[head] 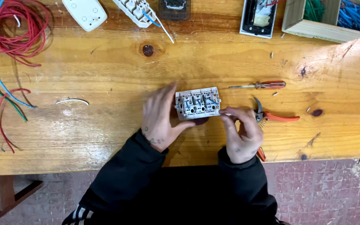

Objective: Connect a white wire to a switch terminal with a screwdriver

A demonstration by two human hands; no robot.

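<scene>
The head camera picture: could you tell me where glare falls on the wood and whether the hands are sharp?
In the head view, pale glare sheens the varnished table left of the left hand; the switch module between it and the right hand is fairly sharp, with slight softness at the fingers; shadows beneath the hands are soft.

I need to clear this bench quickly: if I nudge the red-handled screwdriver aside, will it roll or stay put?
The screwdriver would probably roll: its handle looks rounded and it lies loose on the flat wooden table. It looks stiff and light, so it should slide easily. Pushed toward the cutters, it might stop against them.
</scene>
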